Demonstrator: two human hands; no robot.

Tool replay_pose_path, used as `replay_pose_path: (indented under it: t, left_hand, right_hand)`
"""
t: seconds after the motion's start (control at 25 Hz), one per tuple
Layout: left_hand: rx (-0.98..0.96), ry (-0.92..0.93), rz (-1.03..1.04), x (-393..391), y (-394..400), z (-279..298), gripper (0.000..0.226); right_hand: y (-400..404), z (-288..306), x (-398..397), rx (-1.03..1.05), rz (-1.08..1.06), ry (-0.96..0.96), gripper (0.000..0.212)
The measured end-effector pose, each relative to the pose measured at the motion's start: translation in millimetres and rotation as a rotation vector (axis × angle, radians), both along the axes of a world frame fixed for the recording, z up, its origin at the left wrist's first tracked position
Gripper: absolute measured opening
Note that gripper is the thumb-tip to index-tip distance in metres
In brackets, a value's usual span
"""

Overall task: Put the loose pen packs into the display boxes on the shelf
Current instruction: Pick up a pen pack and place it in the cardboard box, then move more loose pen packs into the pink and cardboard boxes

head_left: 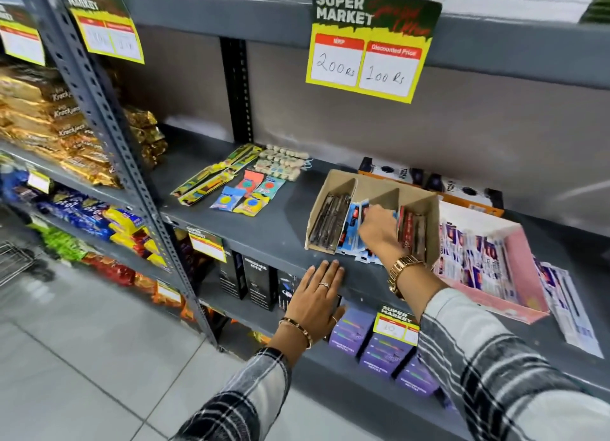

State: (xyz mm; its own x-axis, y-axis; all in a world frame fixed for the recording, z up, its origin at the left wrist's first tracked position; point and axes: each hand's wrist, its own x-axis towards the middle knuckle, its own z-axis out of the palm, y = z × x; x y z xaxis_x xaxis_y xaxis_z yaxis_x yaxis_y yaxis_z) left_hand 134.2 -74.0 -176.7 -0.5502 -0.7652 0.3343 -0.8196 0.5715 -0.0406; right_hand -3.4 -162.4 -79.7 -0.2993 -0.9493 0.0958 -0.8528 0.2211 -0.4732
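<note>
A brown cardboard display box (pixel 340 181) with three slots stands on the grey shelf (pixel 264 232). Its left slot holds dark pen packs (pixel 330 219), its right slot red ones (pixel 412 229). My right hand (pixel 379 231) reaches into the middle slot, fingers closed on blue pen packs (pixel 353 224) that stick out over the box front. My left hand (pixel 318 295) rests flat on the shelf's front edge, holding nothing. A pink display box (pixel 521 275) to the right is full of purple-and-white pen packs (pixel 475 262). Loose packs (pixel 567 308) of the same kind lie right of it.
Orange-and-black boxes (pixel 435 183) stand behind the display boxes. Toothbrush packs (pixel 211 176), small coloured sachets (pixel 251 193) and a strip of white items (pixel 284 163) lie at the shelf's left. A price sign (pixel 369 44) hangs above. Purple boxes (pixel 386 351) fill the shelf below.
</note>
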Motion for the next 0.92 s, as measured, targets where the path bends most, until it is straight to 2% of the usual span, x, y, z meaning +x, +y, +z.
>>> replay_pose_path:
  t: [0.24, 0.44, 0.6, 0.72, 0.92]
  left_hand:
    - [0.003, 0.011, 0.048, -2.3, 2.4, 2.0, 0.069]
    - [0.046, -0.026, 0.074, -7.9, 6.0, 6.3, 0.07]
    - [0.118, -0.061, 0.12, -27.7, 13.1, 12.7, 0.073]
    - [0.204, -0.073, 0.035, -50.5, 17.9, 6.9, 0.072]
    - [0.209, -0.07, -0.08, -89.5, 34.2, 6.8, 0.068]
  right_hand:
    - [4.4, 1.8, -2.7, 0.015, 0.025, 0.072, 0.024]
    - [12.2, 23.1, -5.6, -0.116, 0.084, 0.247, 0.023]
    - [33.4, 32.4, -32.6, -0.152, 0.037, 0.323, 0.024]
    - [59.0, 32.8, -67.3, -0.153, -0.046, 0.364, 0.027]
    - [104.8, 30.5, -126.9, -0.098, -0.146, 0.406, 0.035]
